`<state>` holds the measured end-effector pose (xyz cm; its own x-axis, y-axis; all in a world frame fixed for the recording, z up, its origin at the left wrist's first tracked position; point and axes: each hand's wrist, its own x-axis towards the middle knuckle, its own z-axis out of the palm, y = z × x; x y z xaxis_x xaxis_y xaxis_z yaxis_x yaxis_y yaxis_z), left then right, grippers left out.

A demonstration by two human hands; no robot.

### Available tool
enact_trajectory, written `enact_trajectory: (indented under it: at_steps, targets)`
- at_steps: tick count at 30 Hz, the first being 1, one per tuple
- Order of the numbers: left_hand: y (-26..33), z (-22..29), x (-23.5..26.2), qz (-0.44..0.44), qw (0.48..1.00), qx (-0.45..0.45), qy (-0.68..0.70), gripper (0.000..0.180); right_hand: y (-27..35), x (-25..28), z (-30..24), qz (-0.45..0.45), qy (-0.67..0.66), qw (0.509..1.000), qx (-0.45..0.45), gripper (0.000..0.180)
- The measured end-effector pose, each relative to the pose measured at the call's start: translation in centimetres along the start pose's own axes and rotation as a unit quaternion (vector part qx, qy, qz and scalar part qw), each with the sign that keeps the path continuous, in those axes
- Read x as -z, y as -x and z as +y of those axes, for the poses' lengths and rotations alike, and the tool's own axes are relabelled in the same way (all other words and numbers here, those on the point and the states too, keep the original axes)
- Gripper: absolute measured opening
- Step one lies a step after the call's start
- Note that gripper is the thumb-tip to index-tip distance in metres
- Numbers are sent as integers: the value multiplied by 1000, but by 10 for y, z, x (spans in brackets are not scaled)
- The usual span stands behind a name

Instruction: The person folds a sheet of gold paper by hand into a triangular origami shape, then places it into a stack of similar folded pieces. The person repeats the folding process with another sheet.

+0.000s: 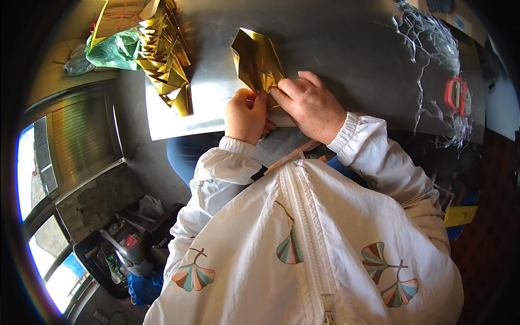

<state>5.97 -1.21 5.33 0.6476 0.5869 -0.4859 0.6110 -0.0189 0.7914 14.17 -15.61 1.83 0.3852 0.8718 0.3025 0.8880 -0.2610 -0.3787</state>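
Note:
A folded piece of shiny gold foil paper point(255, 57) lies on the dark tabletop in front of me, its near end narrowed and creased between my hands. My left hand point(242, 116) pinches that near end with thumb and finger. From the other side my right hand point(314, 104) grips the same end, thumb pressed in close to the left fingertips. Parts of both hands' fingers are hidden beneath the paper. To the left stands a long row of folded gold foil pieces point(165, 65), nested against one another.
Tangled white strings point(433, 40) and red-handled scissors point(454, 95) lie at the table's right side. A green plastic bag point(116, 50) sits at the far left. The table's near edge point(203, 128) runs just under my wrists. Bins with odds and ends point(132, 246) stand lower left.

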Motion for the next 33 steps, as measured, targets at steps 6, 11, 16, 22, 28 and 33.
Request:
enact_trajectory:
  at_steps: [6, 11, 16, 22, 28, 33]
  targets:
    - [1, -2, 0, -6, 999, -35, -18, 17, -2, 0, 0, 19, -36, 999, -6, 42]
    - [2, -3, 1, -10, 999, -48, -14, 15, -3, 1, 3, 55, -51, 997, 5, 34]
    - [3, -6, 3, -21, 998, -53, -10, 15, -16, 9, 8, 66, -205, 970, -110, 30]
    - [4, -12, 4, -22, 997, -73, -7, 14, -55, 22, 10, -98, -182, 950, -234, 20]
    - [-3, -14, 15, -102, 993, -54, -5, 19, -74, 17, 10, -181, -154, 927, -289, 21]
    - [-4, -10, 19, -121, 991, -56, 13, 18, -75, 14, 14, -187, -179, 914, -313, 20]
